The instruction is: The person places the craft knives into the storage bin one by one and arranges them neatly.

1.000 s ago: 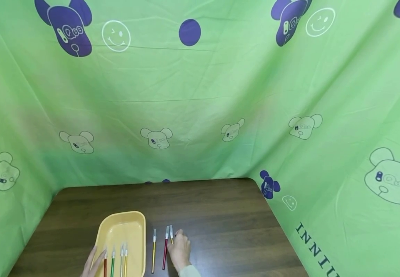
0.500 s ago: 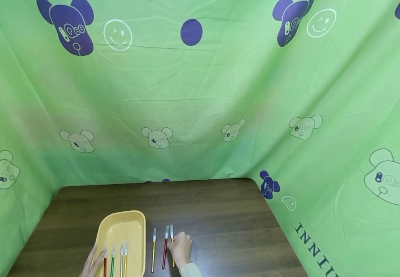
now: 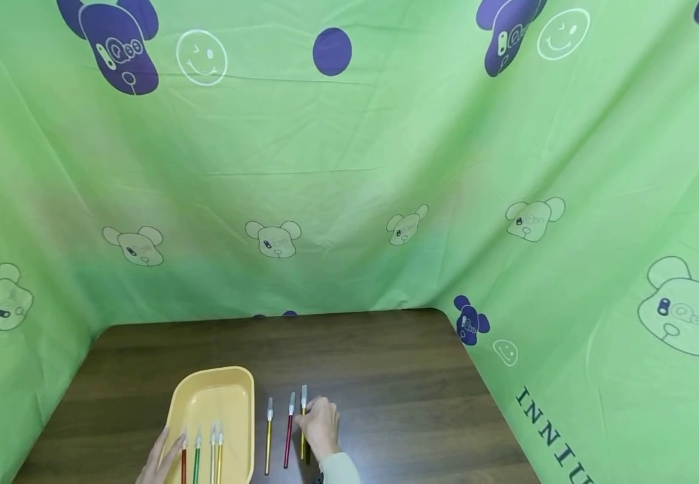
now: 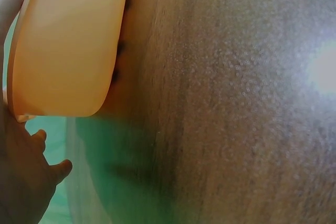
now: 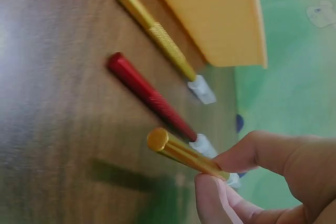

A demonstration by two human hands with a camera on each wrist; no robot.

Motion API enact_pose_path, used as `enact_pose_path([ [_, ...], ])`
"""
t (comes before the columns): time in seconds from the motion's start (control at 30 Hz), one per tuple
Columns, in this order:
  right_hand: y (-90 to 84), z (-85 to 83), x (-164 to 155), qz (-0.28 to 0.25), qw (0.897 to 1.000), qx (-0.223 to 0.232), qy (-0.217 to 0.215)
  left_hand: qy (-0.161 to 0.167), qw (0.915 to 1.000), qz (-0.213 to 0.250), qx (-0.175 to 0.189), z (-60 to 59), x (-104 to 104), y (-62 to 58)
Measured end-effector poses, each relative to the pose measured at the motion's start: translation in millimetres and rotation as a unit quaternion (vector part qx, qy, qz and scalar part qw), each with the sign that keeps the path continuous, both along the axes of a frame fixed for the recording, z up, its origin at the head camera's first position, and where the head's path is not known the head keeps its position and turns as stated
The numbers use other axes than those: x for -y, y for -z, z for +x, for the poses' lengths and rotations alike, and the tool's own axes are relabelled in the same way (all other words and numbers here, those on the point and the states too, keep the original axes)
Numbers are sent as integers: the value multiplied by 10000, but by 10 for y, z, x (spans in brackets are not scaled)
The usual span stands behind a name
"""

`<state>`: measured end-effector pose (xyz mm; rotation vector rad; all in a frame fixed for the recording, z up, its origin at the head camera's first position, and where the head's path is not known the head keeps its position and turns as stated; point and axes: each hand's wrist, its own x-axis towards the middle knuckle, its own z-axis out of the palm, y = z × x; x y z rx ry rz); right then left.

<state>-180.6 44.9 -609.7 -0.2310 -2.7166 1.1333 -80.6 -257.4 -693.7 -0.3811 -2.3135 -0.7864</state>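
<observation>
My right hand [image 3: 320, 426] pinches a gold craft knife [image 3: 303, 422] near its capped blade end and holds it a little above the table; the right wrist view shows the gold knife [image 5: 184, 153] between thumb and fingers [image 5: 273, 153]. A red knife [image 3: 289, 430] [image 5: 149, 95] and another gold knife [image 3: 268, 437] [image 5: 157, 35] lie on the wood to its left. My left hand [image 3: 162, 460] rests with straight fingers against the left rim of a yellow tray [image 3: 210, 403] [image 4: 63, 45], which holds a red, a green and gold knives [image 3: 201, 457].
The dark wooden table [image 3: 386, 376] is closed in by a green printed cloth [image 3: 349, 188] at the back and on both sides. Bare wood lies to the right of the knives and behind the tray.
My right hand has closed on the rightmost gold knife and raised it slightly off the table, shifting it a little away from me. The left hand and the tray have stayed put.
</observation>
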Motion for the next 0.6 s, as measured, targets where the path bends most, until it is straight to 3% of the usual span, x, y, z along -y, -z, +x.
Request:
enact_pose_path([
  [0.6, -222, 24, 42, -56, 9997, -175, -138, 59, 9996, 147, 228, 16, 0, -33],
])
